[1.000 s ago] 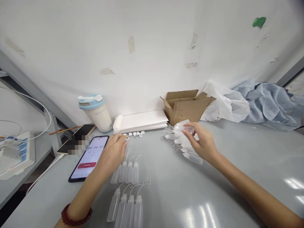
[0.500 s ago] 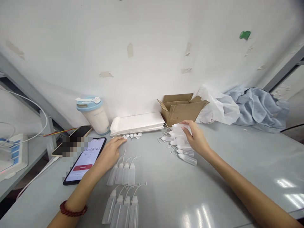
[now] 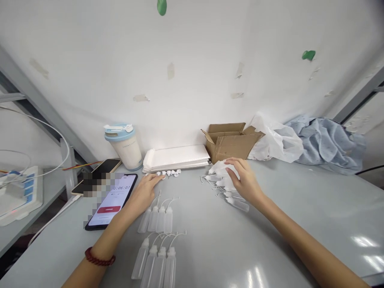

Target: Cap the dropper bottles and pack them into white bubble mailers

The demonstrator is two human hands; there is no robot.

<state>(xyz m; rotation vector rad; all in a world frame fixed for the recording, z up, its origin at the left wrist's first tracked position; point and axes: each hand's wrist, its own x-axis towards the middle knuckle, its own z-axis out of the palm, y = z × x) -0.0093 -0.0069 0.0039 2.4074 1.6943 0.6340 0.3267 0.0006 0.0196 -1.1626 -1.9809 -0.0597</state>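
Observation:
My left hand (image 3: 146, 191) rests palm down on the table, its fingers stretched toward a short row of small white caps (image 3: 172, 173). The index fingertip is at the row's left end; whether it touches a cap I cannot tell. My right hand (image 3: 246, 182) arches over a loose pile of translucent squeeze bottles (image 3: 238, 204), thumb and fingers apart, partly hiding them. Thin caps on flexible straps hang from these bottles. Nearer to me stand out two lined-up groups of similar bottles, a far row (image 3: 161, 221) and a near row (image 3: 162, 266), all lying flat.
A stack of white padded envelopes (image 3: 180, 157) lies by the wall, beside an open cardboard box (image 3: 235, 146). Left are a lidded cup (image 3: 127, 154), a phone with a running timer (image 3: 109, 208), a second phone (image 3: 105, 168) and a power strip (image 3: 33, 196). Right are a plastic bag (image 3: 277, 140) and blue cloth (image 3: 327, 140).
The view has tilted up and shifted slightly left. My right hand stays over the bottle pile and my left hand by the caps, both with little movement.

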